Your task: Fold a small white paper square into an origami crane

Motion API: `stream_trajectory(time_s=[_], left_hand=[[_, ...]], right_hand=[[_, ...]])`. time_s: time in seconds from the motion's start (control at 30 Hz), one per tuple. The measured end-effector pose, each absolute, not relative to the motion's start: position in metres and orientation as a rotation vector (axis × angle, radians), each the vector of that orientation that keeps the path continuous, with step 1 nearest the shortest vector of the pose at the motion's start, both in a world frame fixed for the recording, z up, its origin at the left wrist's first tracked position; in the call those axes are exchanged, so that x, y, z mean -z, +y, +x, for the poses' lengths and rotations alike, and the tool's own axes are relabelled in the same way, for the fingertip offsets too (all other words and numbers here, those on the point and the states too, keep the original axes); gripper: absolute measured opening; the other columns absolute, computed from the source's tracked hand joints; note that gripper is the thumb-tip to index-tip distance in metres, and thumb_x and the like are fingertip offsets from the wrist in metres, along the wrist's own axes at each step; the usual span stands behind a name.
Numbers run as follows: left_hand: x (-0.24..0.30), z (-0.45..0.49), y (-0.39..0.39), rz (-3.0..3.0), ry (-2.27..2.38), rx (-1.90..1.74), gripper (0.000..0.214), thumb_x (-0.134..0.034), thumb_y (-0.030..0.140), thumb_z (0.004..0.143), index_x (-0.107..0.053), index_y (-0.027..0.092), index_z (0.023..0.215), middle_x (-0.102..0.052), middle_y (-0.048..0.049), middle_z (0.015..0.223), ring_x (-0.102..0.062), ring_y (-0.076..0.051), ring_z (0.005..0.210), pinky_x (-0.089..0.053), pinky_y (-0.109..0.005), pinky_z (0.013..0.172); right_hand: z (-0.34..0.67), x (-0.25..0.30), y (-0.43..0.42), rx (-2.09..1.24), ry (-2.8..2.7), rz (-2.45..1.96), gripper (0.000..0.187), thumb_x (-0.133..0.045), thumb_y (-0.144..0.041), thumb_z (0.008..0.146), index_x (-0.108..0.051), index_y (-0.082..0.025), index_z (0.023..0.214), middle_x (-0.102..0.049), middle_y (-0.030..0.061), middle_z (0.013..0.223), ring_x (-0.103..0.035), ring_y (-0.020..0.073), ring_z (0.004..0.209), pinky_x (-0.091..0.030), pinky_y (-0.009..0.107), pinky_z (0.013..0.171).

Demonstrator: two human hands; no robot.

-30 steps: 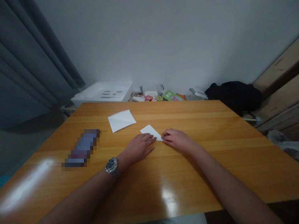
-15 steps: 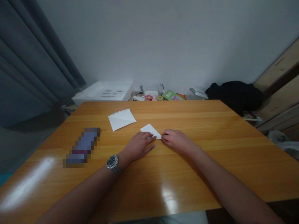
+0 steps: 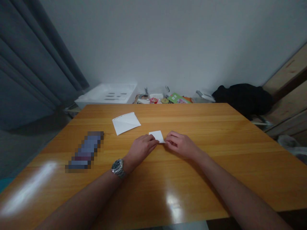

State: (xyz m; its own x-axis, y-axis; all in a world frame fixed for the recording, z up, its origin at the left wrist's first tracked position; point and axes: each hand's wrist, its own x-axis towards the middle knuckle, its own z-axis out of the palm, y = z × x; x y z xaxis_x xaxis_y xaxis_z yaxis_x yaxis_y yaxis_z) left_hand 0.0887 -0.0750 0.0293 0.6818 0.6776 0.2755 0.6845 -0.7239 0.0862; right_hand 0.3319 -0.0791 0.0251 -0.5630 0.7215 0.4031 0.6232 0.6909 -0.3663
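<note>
A small folded piece of white paper [image 3: 157, 135] lies near the middle of the wooden table, between both hands. My left hand [image 3: 143, 146], with a metal watch on its wrist, pinches the paper's near left edge with thumb and fingers together. At the near right corner, my right hand [image 3: 179, 142] has its fingertips closed on the paper. Its lower edge is partly hidden by the fingers. Farther back to the left rests a larger white sheet [image 3: 126, 123], with torn binding holes along its far edge and a crease across it.
On the table's left side lies a pixelated phone-like object [image 3: 86, 150]. Beyond the far edge of the table [image 3: 216, 179] are a white plastic tray [image 3: 107, 92], a green booklet [image 3: 177, 98], small packets and a black cloth heap [image 3: 242, 97].
The paper has turned from a pointed triangular outline to a squarer one. My left fingers, spread flat on it before, have drawn together at its near edge. My right hand stays at the corner.
</note>
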Motion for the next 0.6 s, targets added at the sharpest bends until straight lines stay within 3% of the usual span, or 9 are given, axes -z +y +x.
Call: stream_trajectory(time_s=[0.1,0.23,0.4,0.6], left_hand=[[-0.029,0.088,-0.076,-2.894,-1.204,0.596,0.02,-0.051,0.028,0.101,-0.07,0.021,0.103,-0.066,-0.0056,0.096,-0.062,-0.02,0.087,-0.048,-0.03,0.076],[-0.029,0.089,-0.076,-2.941,-1.296,1.018,0.017,-0.052,0.027,0.101,-0.067,0.02,0.104,-0.067,-0.005,0.097,-0.063,-0.017,0.088,-0.05,-0.028,0.078],[-0.026,0.094,-0.077,-2.861,-1.475,1.439,0.012,-0.059,0.028,0.096,-0.067,0.019,0.095,-0.07,-0.0028,0.089,-0.065,-0.016,0.082,-0.053,-0.028,0.076],[-0.019,0.097,-0.073,-2.732,-1.723,1.847,0.017,-0.065,0.03,0.091,-0.055,0.019,0.099,-0.069,-0.0025,0.091,-0.068,-0.014,0.079,-0.057,-0.027,0.073]], right_hand=[[0.333,-0.025,-0.078,-0.422,-2.26,-1.005,0.015,-0.057,-0.032,0.098,-0.066,-0.022,0.104,-0.064,0.0057,0.102,-0.062,0.0167,0.085,-0.049,0.029,0.076],[0.335,-0.022,-0.075,-0.541,-2.169,-1.001,0.031,-0.069,-0.041,0.09,-0.064,-0.024,0.116,-0.06,0.0076,0.114,-0.061,0.0195,0.097,-0.051,0.033,0.084],[0.331,-0.02,-0.073,-0.584,-2.073,-1.012,0.02,-0.064,-0.038,0.093,-0.067,-0.022,0.104,-0.062,0.009,0.116,-0.058,0.0231,0.112,-0.045,0.039,0.1],[0.326,-0.015,-0.077,-0.901,-1.912,-1.141,0.024,-0.054,-0.039,0.098,-0.064,-0.019,0.102,-0.07,0.0052,0.093,-0.064,0.0183,0.082,-0.051,0.029,0.072]])
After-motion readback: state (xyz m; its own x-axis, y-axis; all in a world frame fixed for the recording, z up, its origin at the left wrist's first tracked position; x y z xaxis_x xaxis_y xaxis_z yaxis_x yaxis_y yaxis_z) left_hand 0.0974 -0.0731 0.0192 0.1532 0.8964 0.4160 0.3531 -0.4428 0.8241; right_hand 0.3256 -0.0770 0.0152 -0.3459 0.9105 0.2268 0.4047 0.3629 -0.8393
